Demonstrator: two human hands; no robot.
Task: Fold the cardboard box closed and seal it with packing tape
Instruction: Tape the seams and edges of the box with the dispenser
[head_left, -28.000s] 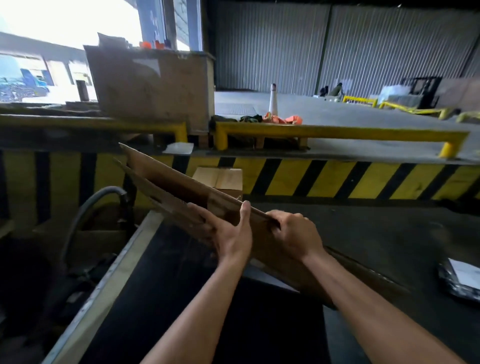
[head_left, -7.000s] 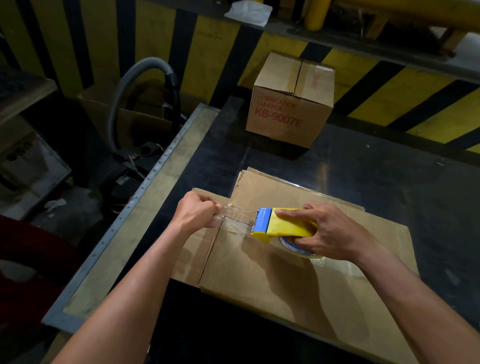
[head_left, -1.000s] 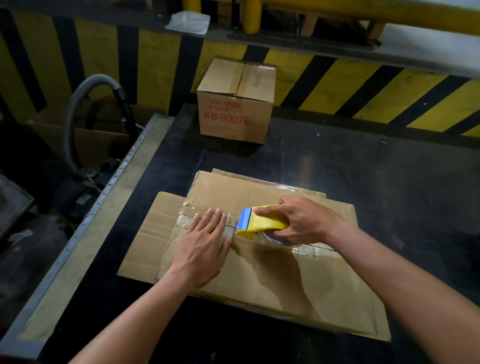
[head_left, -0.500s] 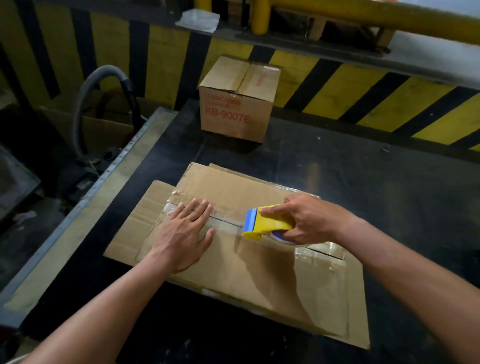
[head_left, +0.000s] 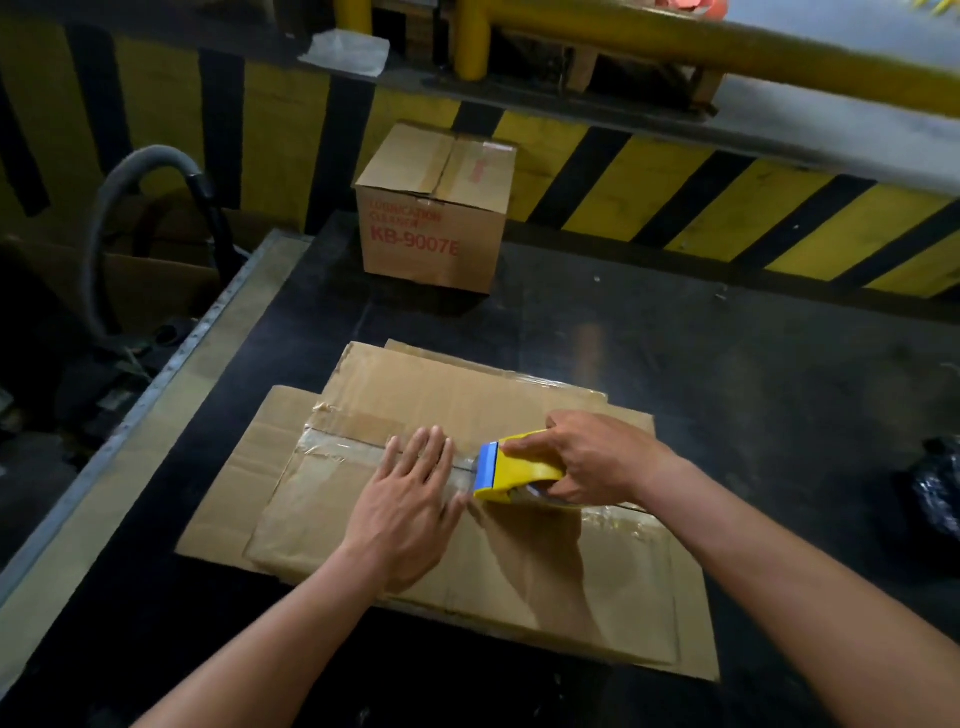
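A flattened brown cardboard box (head_left: 519, 587) lies on the black table (head_left: 727, 364). A strip of clear packing tape (head_left: 337, 449) runs along its seam from the left edge toward the middle. My left hand (head_left: 410, 504) lies flat on the tape, palm down, fingers spread. Just to its right, my right hand (head_left: 597, 457) grips a yellow tape dispenser with a blue blade guard (head_left: 511, 465), pressed on the seam. The tape roll is mostly hidden under that hand.
A closed brown carton printed "KB-9007E" (head_left: 431, 218) stands at the table's far edge. Behind it runs a yellow-and-black striped wall (head_left: 675, 192). A grey hose (head_left: 130, 176) arcs at the left, below the table's metal edge (head_left: 156, 389). A dark plastic bag (head_left: 935, 488) lies at right.
My left hand has slid to the right along the taped seam, up to the dispenser. The right hand and dispenser have stayed at about the same spot on the box.
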